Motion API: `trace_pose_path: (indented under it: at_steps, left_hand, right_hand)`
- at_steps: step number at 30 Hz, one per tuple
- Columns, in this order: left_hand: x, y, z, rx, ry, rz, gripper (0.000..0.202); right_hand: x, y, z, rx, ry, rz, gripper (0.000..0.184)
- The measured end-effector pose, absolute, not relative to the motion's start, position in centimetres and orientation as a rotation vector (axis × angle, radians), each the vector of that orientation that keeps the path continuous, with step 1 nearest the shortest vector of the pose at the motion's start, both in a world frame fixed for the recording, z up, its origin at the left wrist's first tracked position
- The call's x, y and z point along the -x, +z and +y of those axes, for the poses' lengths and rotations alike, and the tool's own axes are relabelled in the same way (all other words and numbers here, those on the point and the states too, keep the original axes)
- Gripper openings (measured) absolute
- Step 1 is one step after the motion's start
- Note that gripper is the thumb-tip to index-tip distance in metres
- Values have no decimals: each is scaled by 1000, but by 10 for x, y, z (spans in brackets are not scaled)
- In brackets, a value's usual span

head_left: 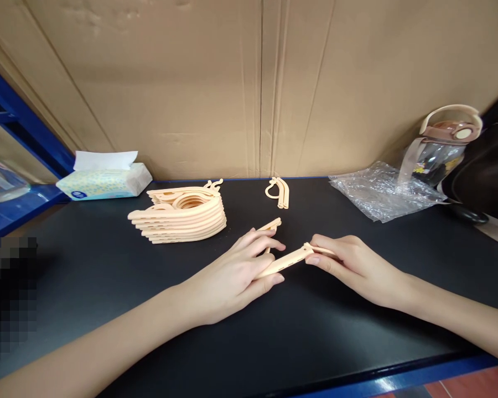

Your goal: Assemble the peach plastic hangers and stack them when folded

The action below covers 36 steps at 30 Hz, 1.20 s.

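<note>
My left hand (243, 271) is closed round a beige plastic folding hanger (288, 261), covering much of it. One long arm of the hanger shows between my two hands, with small slots along its edge. Another part pokes out beyond my left fingers. At the hanger's right end, the thumb and fingers of my right hand (348, 265) pinch a thin piece that looks like its hook. To the left stands a stack of similar beige folding hangers (186, 221), lying flat on one another. A smaller folded beige hanger piece (283, 193) lies farther back on the black tabletop (315, 342).
A tissue pack (103, 182) sits at the back left, near a blue metal frame (33, 132). Crumpled clear plastic (382, 190) and a drinking bottle (440, 146) are at the back right, beside a dark object. A cardboard wall (191, 83) closes off the back.
</note>
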State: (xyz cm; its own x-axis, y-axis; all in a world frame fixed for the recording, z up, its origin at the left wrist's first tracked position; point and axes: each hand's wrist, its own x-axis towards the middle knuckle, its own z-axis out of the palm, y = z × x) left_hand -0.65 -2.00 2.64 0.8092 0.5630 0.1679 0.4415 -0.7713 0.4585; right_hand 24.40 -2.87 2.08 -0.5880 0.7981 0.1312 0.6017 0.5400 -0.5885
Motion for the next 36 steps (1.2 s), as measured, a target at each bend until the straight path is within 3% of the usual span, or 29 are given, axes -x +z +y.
trace_pose_path:
  at_steps: [18,36]
  left_hand:
    - [9,24,-19,-2604,428,714,19]
    - [9,23,-16,-2705,354,673,22]
  right_hand:
    - [-247,20,-28,1066,589,-2512,36]
    - [-252,16,-25,914,-142,-2730,38]
